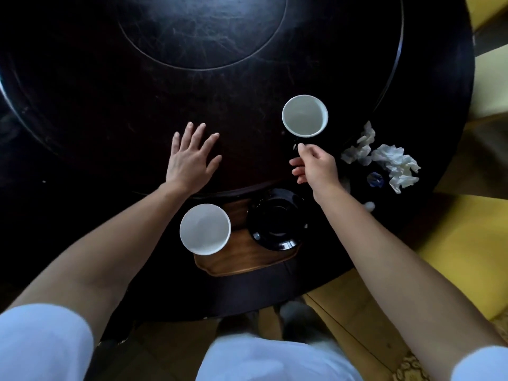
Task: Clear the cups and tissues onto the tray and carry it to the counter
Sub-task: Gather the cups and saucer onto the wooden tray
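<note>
A cup (304, 116), white inside and dark outside, is held above the dark table; my right hand (314, 166) pinches its dark handle from below. A second white-lined cup (204, 229) stands on the left end of the wooden tray (242, 258) at the table's near edge. A black saucer (277, 219) lies on the tray's right part. Crumpled white tissues (393, 163) lie on the table to the right of my right hand. My left hand (191, 158) rests flat on the table, fingers spread, beyond the tray.
The round dark table (110, 92) has a raised round centre disc (200, 26). A small blue glassy object (375, 179) lies by the tissues. Yellow seating (461, 243) stands to the right, wooden floor below.
</note>
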`<state>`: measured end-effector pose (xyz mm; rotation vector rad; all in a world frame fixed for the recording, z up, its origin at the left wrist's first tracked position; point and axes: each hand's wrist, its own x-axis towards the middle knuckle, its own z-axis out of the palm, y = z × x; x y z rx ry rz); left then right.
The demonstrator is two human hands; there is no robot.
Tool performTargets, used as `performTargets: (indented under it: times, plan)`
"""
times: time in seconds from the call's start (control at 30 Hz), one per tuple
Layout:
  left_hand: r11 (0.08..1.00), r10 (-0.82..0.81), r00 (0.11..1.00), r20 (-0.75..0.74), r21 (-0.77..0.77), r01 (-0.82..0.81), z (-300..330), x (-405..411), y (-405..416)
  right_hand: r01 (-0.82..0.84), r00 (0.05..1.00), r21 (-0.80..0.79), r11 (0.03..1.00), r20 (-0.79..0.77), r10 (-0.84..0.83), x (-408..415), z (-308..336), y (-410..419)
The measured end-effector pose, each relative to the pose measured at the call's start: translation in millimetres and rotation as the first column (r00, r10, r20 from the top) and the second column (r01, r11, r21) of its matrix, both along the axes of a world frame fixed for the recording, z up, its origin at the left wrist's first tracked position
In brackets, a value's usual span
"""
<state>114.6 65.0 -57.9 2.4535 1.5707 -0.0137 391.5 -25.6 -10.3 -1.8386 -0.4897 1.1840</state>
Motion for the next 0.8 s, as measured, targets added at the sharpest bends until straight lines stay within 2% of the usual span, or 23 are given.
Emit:
performTargets:
  times: [0.13, 0.3, 0.47, 0.7, 0.8]
  plan:
    - [1.000, 0.005, 0.999, -0.040, -0.010, -0.006, -12.3, -4.9, 0.7, 0.003, 1.000, 0.025, 1.000, -0.022, -0.002, -0.5, -3.1, 6.4]
    - [1.000, 0.013, 0.999, -0.039, -0.008, -0.013, -12.8, -6.2, 3.9, 0.063, 0.981, 0.090, 0.994, -0.191, -0.045, 6.5, -3.9, 7.3]
    - [1.000, 0.021, 1.000, -0.022, 0.006, -0.021, -14.9, -6.2, 3.9, 0.052, 0.992, 0.128, 0.990, -0.124, -0.036, 13.6, 9.0, -2.2]
    - [0.999, 0.031, 1.000, 0.002, 0.010, -0.031, -16.8, -5.4, 4.0, -0.008, 0.968, 0.113, 0.994, -0.248, 0.036, -22.2, 13.4, -92.1]
    - [0.999, 0.027, 0.999, 0.018, 0.017, -0.027, -17.3, -6.6, 3.6, -0.060, 0.965, 0.066, 0.996, -0.251, 0.075, -40.8, 3.6, -131.2]
